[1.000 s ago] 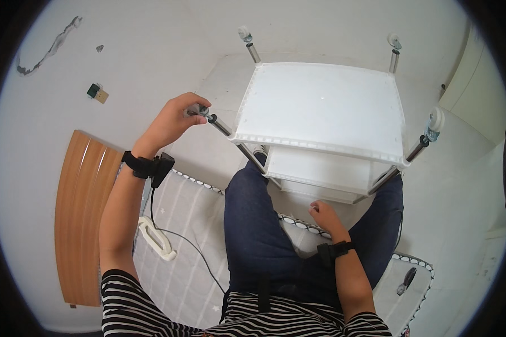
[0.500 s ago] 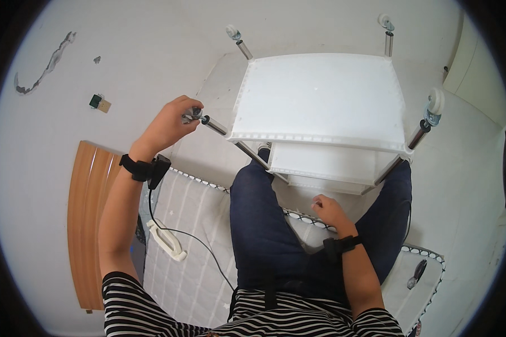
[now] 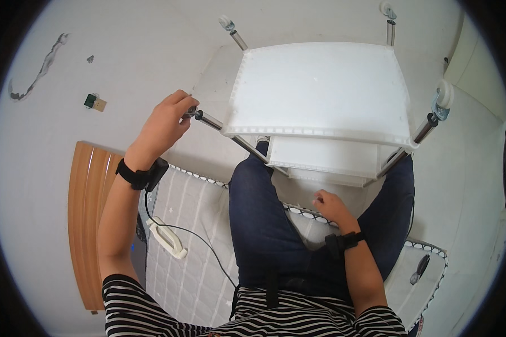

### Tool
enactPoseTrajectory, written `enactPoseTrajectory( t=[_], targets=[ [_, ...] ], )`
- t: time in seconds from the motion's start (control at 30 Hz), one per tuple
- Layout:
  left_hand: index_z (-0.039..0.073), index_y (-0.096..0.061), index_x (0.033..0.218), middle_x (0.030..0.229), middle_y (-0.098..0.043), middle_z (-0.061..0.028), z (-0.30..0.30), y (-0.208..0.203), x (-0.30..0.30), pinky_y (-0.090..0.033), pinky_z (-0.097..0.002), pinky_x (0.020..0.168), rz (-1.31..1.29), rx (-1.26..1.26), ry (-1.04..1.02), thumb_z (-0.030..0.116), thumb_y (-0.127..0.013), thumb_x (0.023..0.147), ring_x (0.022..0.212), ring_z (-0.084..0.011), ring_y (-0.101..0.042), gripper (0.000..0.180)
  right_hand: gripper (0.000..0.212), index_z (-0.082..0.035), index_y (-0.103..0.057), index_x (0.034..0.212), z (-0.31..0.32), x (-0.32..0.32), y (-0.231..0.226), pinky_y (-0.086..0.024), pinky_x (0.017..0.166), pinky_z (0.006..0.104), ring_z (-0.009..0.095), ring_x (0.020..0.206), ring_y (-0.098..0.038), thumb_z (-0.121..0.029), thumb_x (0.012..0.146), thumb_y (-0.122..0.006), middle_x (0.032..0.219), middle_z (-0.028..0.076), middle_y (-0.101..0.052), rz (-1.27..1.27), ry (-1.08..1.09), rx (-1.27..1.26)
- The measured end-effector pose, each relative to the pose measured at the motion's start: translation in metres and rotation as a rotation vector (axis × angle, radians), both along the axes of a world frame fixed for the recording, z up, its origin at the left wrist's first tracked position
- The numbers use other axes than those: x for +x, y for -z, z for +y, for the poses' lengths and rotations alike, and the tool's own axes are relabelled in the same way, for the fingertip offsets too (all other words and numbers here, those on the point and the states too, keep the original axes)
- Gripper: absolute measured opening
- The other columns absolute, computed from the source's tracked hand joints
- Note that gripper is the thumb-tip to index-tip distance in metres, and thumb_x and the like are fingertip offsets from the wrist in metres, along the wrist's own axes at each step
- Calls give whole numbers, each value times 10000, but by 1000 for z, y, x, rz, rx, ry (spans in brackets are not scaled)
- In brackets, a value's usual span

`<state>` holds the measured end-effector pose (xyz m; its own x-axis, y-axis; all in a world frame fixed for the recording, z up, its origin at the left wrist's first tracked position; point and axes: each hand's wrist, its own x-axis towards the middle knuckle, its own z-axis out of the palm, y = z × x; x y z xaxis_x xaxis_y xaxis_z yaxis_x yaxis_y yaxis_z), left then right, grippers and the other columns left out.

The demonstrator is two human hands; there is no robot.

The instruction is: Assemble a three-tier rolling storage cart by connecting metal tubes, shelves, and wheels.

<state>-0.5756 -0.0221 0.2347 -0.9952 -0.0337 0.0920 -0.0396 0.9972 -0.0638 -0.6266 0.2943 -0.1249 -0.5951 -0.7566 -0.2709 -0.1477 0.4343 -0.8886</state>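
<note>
A white tiered shelf [image 3: 317, 90] on metal tubes stands upside down before me, wheels upward, partly between my legs. At its near left corner my left hand [image 3: 171, 115] has its fingers closed round a caster, mostly hidden by them, at the end of a metal leg tube [image 3: 209, 119]. Uncovered casters top the other legs: the near right caster [image 3: 443, 100], the far left caster [image 3: 226, 23] and the far right caster [image 3: 387, 9]. My right hand [image 3: 333, 206] hovers by my right thigh, fingers curled; what they hold, if anything, is hidden.
I sit on a quilted pale mattress [image 3: 194, 258]. On it lie a cream-coloured handle-like piece [image 3: 167, 238] and a small dark object [image 3: 420, 269]. A wooden headboard [image 3: 87, 224] is at left, and a black cable [image 3: 208, 247] runs from my left wrist.
The shelf appears slightly higher in view and tilted a little. My left hand has shifted and turned slightly on the caster. My right hand stays in nearly the same place.
</note>
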Motion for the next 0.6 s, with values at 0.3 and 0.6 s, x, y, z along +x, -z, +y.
enactPoseTrajectory(
  t=[0.3,0.6],
  targets=[
    [-4,-572,1003,932,-555,-106,5,0,-1,-486,-297,730,27,190,-83,-5,-631,773,815,-242,-592,237,325,-8,-571,1036,-3,0,-4,-463,777,431,357,888,-604,-254,825,-582,921,190,-644,-16,0,21],
    [-3,-566,1026,962,-549,-101,0,6,1,-512,-300,735,39,202,-59,-46,-603,767,813,-238,-623,265,306,1,-575,1011,-5,0,-6,-465,762,425,355,859,-607,-239,823,-581,896,184,-646,22,-4,15]
  ],
)
